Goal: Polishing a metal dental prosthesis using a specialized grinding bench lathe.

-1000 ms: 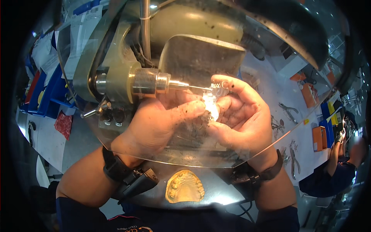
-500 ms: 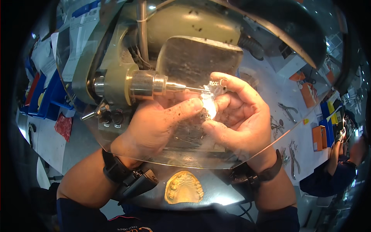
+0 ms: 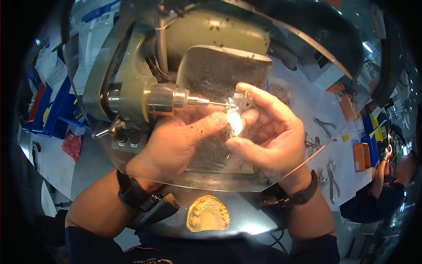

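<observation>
A shiny metal partial denture framework (image 3: 235, 121), glaring white under the lamp, is held between both hands. My left hand (image 3: 178, 138) is closed, its thumb pressing on the framework's left side; its other fingers are largely hidden. Thumb and fingers of my right hand (image 3: 274, 136) pinch the framework from the right. A thin bur (image 3: 220, 104) reaches from the spindle (image 3: 169, 97) of a green bench lathe to the upper part of the framework. Glare hides the exact contact. Dark specks dot the left thumb.
A clear shield (image 3: 184, 182) arches over hands and lathe. A yellowish dental cast (image 3: 208, 214) lies near my body. Pliers (image 3: 332, 182) and small metal pieces are on the right. A blue bin (image 3: 55, 112) stands left; a co-worker's arm (image 3: 381, 176) shows far right.
The whole view has shifted slightly. The framework appears turned a little in my fingers, and glare covers more of its lower end. Both hands keep their hold beside the bur.
</observation>
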A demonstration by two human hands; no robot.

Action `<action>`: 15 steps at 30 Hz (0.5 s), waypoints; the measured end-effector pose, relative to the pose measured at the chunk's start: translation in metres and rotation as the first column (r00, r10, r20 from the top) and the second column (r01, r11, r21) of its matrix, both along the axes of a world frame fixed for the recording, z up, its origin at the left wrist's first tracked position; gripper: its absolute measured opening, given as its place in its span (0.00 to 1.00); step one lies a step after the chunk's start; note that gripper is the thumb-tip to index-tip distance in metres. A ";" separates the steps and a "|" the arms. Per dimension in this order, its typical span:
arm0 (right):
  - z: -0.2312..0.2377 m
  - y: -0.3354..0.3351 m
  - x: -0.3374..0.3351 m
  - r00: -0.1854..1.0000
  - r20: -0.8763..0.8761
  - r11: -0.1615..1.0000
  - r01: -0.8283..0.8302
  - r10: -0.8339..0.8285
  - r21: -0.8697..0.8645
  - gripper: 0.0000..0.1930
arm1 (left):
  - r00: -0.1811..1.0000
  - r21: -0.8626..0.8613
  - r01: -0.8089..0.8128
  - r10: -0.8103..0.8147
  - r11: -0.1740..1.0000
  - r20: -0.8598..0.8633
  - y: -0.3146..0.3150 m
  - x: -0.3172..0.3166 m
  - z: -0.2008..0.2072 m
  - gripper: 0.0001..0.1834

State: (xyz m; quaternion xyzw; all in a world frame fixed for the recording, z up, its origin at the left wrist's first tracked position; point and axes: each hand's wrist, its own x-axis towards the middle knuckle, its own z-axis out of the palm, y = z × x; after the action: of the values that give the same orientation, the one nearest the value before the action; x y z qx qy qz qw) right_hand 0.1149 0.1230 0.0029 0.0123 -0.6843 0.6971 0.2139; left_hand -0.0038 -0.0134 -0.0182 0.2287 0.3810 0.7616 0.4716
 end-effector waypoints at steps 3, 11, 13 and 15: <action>0.004 0.001 -0.001 1.000 -0.002 0.999 -0.018 0.018 -0.041 0.35 | 0.998 0.052 0.053 -0.051 0.997 -0.026 0.001 -0.003 0.000 0.10; 0.003 0.000 0.000 0.999 0.003 0.991 -0.054 0.055 -0.123 0.34 | 0.998 0.066 0.052 -0.053 0.996 0.013 -0.001 -0.001 0.000 0.09; 0.004 -0.002 -0.003 0.999 -0.001 0.985 -0.048 0.048 -0.163 0.34 | 0.998 0.076 0.040 -0.043 0.996 0.034 0.000 -0.001 0.000 0.09; 0.002 -0.003 -0.005 0.999 0.009 0.988 -0.042 0.043 -0.146 0.34 | 0.997 0.084 0.021 -0.027 0.996 0.069 -0.001 -0.003 0.000 0.09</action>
State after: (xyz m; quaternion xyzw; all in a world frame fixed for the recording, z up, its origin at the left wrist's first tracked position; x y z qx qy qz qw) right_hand 0.1096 0.1203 0.0048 0.0069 -0.6324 0.7496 0.1951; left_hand -0.0064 -0.0141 -0.0185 0.2260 0.3294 0.7786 0.4839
